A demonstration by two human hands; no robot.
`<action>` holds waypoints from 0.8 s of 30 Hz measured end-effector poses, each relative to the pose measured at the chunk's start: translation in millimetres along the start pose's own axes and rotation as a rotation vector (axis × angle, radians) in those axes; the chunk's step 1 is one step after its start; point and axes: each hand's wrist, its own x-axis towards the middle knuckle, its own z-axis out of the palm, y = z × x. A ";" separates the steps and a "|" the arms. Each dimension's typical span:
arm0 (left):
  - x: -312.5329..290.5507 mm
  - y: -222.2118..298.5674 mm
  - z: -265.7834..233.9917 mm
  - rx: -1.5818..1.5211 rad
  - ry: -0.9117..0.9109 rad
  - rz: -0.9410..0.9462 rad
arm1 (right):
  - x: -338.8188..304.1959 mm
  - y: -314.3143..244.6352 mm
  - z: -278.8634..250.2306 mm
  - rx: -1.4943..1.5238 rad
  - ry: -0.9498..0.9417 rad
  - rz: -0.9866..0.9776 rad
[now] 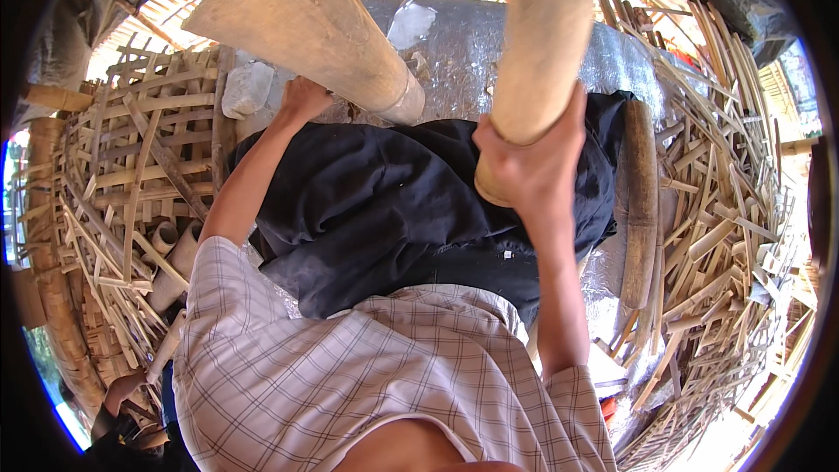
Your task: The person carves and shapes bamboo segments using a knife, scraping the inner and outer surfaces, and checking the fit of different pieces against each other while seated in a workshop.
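My right hand (544, 157) is wrapped round the near end of a thick, pale bamboo pole (555, 31), which rises from over my lap toward the top edge. My left hand (306, 100) is curled beside a wide, tapering bamboo piece (315, 31). Its fingertips are hidden at that piece's lower left edge, so what they grip does not show. The narrow end of the wide piece lies just beyond my knees. Black cloth (376, 179) covers my legs.
A short bamboo length (640, 210) lies right of my legs, beside heaped split bamboo strips (712, 271). Woven bamboo lattice (170, 114) stands at left, near a whitish plastic bundle (248, 91). Grey sheeting (468, 39) lies ahead. Another person's hand (124, 389) shows lower left.
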 end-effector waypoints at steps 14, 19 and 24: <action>6.8 41.0 -25.3 0.105 -0.376 -0.010 | -27.7 150.6 -1.5 -0.306 -0.771 0.541; 1.1 40.9 -31.3 0.074 -0.333 -0.040 | -34.9 171.3 20.3 -0.198 -0.631 0.566; -0.7 47.3 -38.4 0.029 -0.337 -0.078 | -46.0 177.5 21.5 -0.160 -0.566 0.515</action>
